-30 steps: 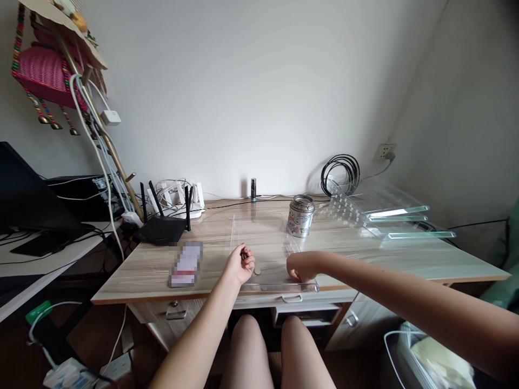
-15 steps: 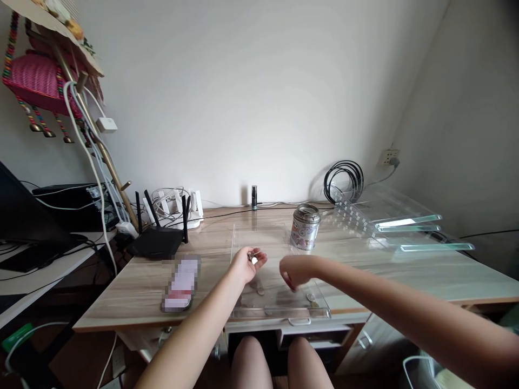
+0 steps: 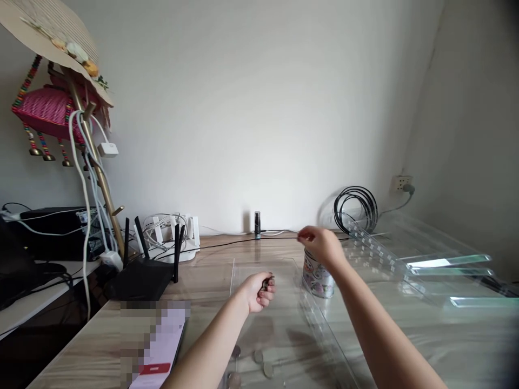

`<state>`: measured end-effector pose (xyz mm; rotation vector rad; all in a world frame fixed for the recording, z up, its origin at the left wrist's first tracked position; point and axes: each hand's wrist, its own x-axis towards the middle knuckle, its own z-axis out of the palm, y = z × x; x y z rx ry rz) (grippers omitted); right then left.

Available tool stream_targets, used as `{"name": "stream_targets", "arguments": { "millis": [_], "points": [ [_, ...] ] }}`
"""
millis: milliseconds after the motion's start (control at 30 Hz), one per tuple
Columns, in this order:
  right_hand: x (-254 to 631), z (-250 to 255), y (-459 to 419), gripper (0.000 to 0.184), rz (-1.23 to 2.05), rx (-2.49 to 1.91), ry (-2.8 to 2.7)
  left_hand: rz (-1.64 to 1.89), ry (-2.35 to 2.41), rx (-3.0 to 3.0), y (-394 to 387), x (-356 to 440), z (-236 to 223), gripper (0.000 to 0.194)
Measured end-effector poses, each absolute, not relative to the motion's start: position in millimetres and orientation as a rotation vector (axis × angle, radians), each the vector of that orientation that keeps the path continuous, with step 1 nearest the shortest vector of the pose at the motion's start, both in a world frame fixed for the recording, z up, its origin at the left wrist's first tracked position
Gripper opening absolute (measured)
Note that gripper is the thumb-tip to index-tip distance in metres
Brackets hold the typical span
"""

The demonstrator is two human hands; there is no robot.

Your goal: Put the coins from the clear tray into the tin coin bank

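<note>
My left hand (image 3: 259,290) hovers over a clear plastic tray (image 3: 284,319) on the wooden desk, fingers curled round a few coins. My right hand (image 3: 320,244) is raised just above a small patterned metal tin (image 3: 317,278), which it partly hides; thumb and fingers are pinched together, and what they hold is too small to make out. Several loose coins (image 3: 257,363) lie in the tray near its front edge.
A black router (image 3: 144,273) and white power strip (image 3: 174,237) sit at back left, a phone (image 3: 158,346) at front left. Stacked clear tray parts (image 3: 409,254) and a coiled black cable (image 3: 357,208) fill the right. A small dark cylinder (image 3: 257,223) stands by the wall.
My right hand rose from the tray's coins and moved back to the tin. My left hand lifted a little, still curled on coins. The view tilted up and closer to the desk.
</note>
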<state>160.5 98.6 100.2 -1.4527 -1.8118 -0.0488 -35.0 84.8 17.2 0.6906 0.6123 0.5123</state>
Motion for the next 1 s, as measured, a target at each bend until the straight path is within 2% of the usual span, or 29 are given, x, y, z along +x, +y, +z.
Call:
{"name": "stream_targets", "arguments": {
  "millis": [100, 200, 400, 567, 767, 1000],
  "points": [
    [196, 104, 109, 0.01, -0.13, -1.728, -1.683, 0.657, 0.676, 0.83, 82, -37, 16, 0.023],
    [214, 94, 116, 0.007, -0.174, -1.798, -1.652, 0.846, 0.829, 1.022, 77, -36, 13, 0.03],
    [221, 80, 118, 0.01, -0.171, -1.667, -1.641, 0.945, 0.913, 1.137, 70, -32, 12, 0.036],
    [189, 84, 103, 0.027, -0.352, -1.33, -1.654, 0.97, 0.921, 1.141, 69, -31, 13, 0.037],
    [101, 65, 76, 0.027, 0.237, -0.995, -2.21, 1.106, 0.871, 1.076, 72, -34, 9, 0.031],
    [96, 58, 77, 0.021, 0.501, -0.969, -2.233, 1.017, 0.757, 0.975, 65, -34, 12, 0.027]
  ]
}}
